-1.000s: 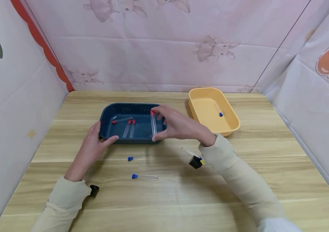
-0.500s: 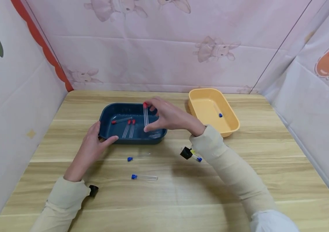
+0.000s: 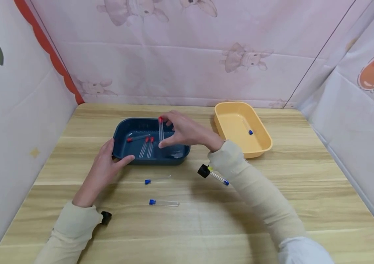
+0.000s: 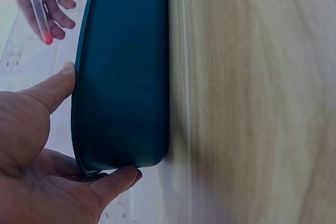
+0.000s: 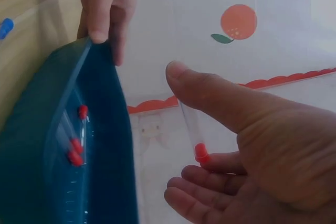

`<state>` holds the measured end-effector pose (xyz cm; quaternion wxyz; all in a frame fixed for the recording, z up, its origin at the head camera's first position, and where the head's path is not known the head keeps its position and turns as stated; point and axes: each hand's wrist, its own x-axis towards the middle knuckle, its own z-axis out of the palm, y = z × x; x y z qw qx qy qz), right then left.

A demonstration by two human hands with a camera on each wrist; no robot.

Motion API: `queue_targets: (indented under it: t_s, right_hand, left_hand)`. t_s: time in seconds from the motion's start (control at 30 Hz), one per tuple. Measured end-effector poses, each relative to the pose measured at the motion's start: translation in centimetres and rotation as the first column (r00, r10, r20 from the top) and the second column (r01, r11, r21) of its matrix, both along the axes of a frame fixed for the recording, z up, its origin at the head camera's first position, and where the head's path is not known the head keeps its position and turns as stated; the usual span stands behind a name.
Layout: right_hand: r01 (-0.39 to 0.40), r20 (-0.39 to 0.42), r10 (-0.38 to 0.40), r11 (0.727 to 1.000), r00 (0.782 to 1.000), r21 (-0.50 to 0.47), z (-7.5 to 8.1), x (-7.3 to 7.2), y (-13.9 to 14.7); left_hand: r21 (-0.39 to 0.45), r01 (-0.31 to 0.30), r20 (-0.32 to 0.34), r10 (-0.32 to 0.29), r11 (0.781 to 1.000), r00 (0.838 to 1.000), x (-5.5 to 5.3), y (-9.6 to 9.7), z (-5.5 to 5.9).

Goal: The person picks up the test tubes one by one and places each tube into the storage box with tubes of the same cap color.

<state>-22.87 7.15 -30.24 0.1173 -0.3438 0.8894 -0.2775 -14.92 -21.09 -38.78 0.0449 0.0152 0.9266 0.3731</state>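
My right hand (image 3: 187,129) is over the dark blue bin (image 3: 129,161). It pinches a clear test tube with a red cap (image 3: 161,130) lengthwise, thumb at the bare end and index finger at the cap. The right wrist view also shows this test tube (image 5: 192,129), the other fingers spread. My left hand (image 3: 102,165) holds the bin's near left corner; in the left wrist view its thumb lies at the rim and its fingers at the end wall (image 4: 121,145). Inside the bin lie several red-capped tubes (image 3: 149,146).
Two blue-capped test tubes (image 3: 164,202) lie on the wooden table (image 3: 187,234) before the bin. Another blue-capped tube (image 3: 220,178) lies under my right wrist, partly hidden by the black wrist camera (image 3: 203,171). A yellow bin (image 3: 230,141) at the back right contains one blue-capped tube (image 3: 250,132).
My right hand has moved left and slightly away from me with the red-capped test tube, from the bin's right end toward its middle. The left hand stays put.
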Motion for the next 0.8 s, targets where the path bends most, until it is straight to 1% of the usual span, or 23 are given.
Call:
queue_targets:
  t_s: [0.2,0.5,0.57,0.67,0.8]
  right_hand:
    - [0.001,0.001,-0.001,1.000,1.000,0.011,-1.4,-0.7,-0.7]
    - [0.041,0.055,-0.042,0.999,0.998,0.019,-3.2,-1.5,-1.0]
    - [0.042,0.076,-0.044,0.999,0.996,0.030,-3.7,-1.7,-1.1]
    - [0.035,0.086,-0.040,0.998,0.996,0.056,-4.4,-2.1,-1.4]
    - [0.027,0.066,-0.034,0.995,0.997,0.100,-5.1,-2.4,-1.9]
  left_hand:
    - [0.004,0.010,-0.002,-0.010,1.000,1.000,-0.1,0.0,0.1]
    - [0.011,0.015,-0.014,-0.015,1.000,1.000,-0.1,0.0,0.1]
    - [0.007,0.012,-0.013,-0.012,1.000,1.000,-0.1,0.0,0.1]
    - [0.001,0.009,-0.009,-0.009,1.000,1.000,0.0,-0.1,0.1]
    - [0.000,0.008,-0.008,-0.008,1.000,1.000,0.0,-0.2,0.0]
